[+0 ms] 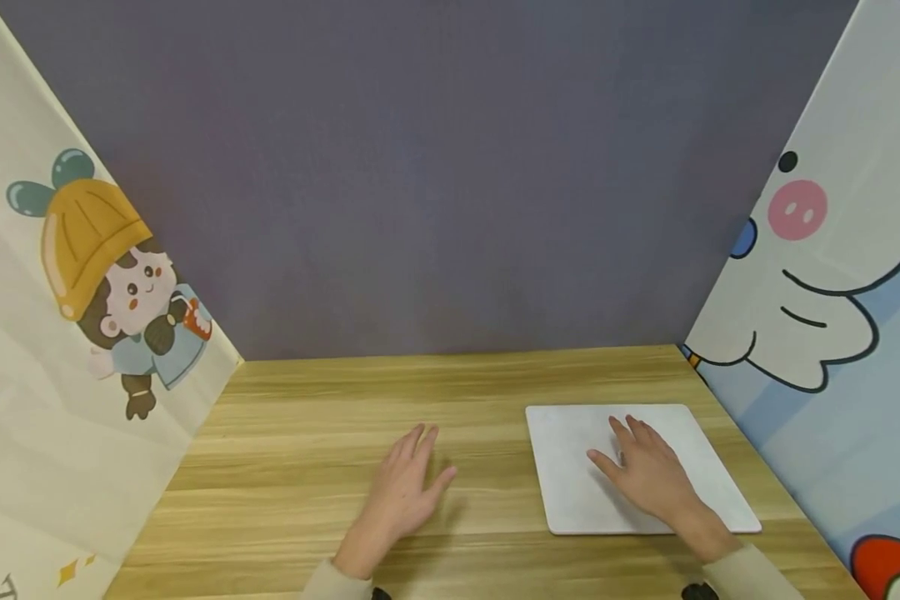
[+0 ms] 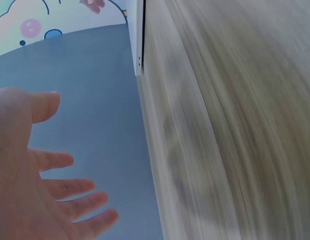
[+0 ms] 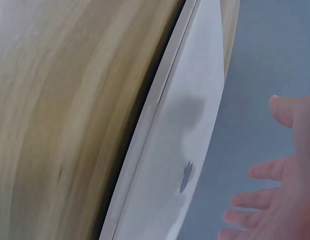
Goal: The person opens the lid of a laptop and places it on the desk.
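A closed silver laptop [image 1: 570,467] lies flat on the right side of the wooden table. In the right wrist view its lid [image 3: 165,150] shows a small dark logo and the hand's shadow. My right hand [image 1: 651,473] hovers over the lid, apart from it, fingers spread and thumb out to the left. To the left of the laptop, my left hand [image 1: 401,493] hangs above the bare wood with its fingers extended. The left wrist view shows that hand [image 2: 24,175] with loosely straight fingers, holding nothing.
The table [image 1: 300,442] has a striped wood-grain top. Behind it stands a grey panel [image 1: 450,183]. A cream cartoon-printed panel [image 1: 37,400] borders the left side, and a blue and white one [image 1: 840,433] borders the right.
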Available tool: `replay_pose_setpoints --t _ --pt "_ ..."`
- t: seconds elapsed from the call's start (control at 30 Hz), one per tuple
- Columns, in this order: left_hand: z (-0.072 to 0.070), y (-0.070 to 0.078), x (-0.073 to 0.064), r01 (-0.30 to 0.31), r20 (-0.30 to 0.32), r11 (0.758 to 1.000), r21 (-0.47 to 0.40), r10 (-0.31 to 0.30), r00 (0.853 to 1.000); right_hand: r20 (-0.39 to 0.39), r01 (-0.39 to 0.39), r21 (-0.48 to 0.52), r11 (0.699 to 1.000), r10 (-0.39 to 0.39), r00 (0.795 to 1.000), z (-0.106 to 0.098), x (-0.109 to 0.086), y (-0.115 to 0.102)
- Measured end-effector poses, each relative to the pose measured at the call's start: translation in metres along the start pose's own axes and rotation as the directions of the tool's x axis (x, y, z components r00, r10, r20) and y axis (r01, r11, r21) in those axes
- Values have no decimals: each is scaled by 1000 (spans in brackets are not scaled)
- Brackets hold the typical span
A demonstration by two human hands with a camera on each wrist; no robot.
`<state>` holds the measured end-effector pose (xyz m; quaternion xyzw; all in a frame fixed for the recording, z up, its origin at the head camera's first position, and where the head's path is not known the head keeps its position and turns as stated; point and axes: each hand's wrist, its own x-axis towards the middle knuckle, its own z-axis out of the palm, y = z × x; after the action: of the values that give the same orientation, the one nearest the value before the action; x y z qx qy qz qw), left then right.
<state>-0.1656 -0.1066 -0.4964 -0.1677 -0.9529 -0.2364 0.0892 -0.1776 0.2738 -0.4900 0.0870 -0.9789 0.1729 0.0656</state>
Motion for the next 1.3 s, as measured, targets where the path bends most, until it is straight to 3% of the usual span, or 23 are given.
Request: replay_pose_setpoints --t 0.23,0.53,0.93,1.3 --pt "4 10 3 -6 29 998 -62 8 1000 -17 -11 -24 1000 10 1000 -6 1 13" --pt "10 22 4 17 66 990 -138 -8 998 13 -77 -29 997 78 997 -10 4 33" --pt "18 38 11 -24 79 986 -162 37 996 -11 -104 -29 994 104 995 -18 0 60" --pt "26 51 14 12 101 980 -201 8 995 13 -125 -8 992 125 992 -26 0 76"
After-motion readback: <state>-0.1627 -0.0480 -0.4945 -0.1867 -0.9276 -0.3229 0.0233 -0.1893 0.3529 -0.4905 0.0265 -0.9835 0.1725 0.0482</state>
